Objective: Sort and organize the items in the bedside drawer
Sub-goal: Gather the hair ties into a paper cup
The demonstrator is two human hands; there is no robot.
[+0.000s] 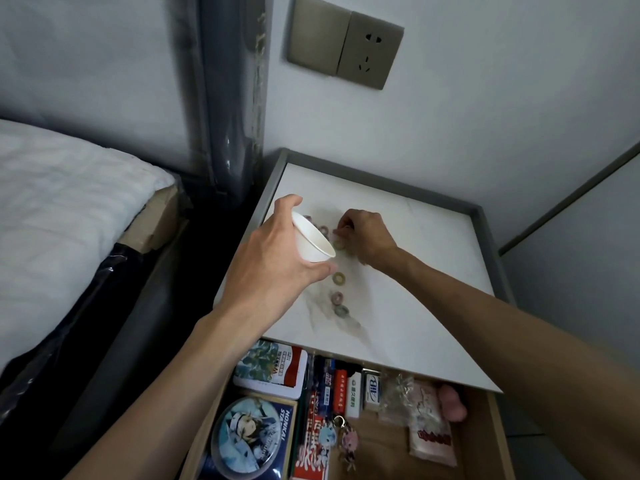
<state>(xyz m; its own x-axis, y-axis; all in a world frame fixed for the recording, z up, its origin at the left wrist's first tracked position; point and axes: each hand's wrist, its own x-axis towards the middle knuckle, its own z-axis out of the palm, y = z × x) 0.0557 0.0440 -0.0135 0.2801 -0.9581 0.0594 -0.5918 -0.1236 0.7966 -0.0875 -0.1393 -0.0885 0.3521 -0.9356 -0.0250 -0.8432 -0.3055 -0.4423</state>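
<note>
Small rings (338,278) gathered off table (426,278) into cup (313,242).
L hand (277,258) grips cup, tilted near rings for catching; R hand (367,237) apparently pinches one.

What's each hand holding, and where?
Left hand grips the white paper cup round its wall. Right hand pinches a small ring on the nightstand; where, cannot tell.

Nightstand top (422,271), a white marbled slab at frame centre, is carrying small coloured rings (338,278), lying flat in a loose line left of its middle; the open drawer (381,445) is showing below it.
</note>
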